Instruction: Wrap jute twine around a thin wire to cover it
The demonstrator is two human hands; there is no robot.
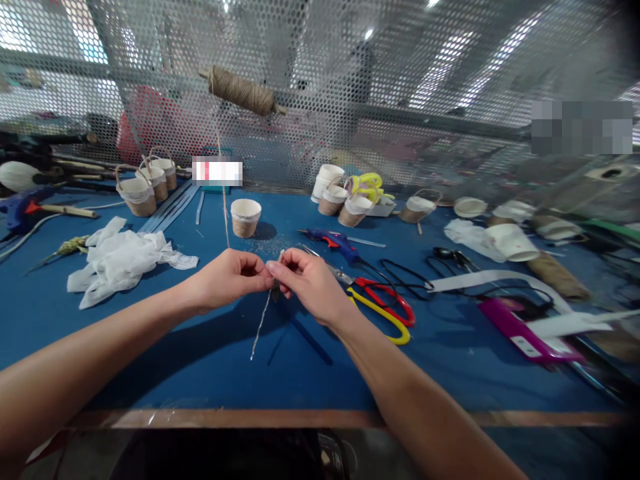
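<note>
My left hand (233,275) and my right hand (311,280) meet above the blue table, fingertips pinched together. Between them they hold a thin silvery strand (260,325), wire-like, whose lower end hangs slanting down below the fingers. Its top just shows over my right fingers; the part between the fingertips is hidden. Jute twine (223,193) drops from a twine roll (243,91) on the mesh and passes out of sight behind my left hand. Just beyond stands a small paper cup (245,219) with a brown wrapped lower half.
Scissors (383,303) with red and yellow handles and a blue glue gun (333,243) lie right of my hands. Crumpled white fabric (125,257) is at left. Several handled cups (137,195) stand along the back. A purple power strip (530,333) sits at right.
</note>
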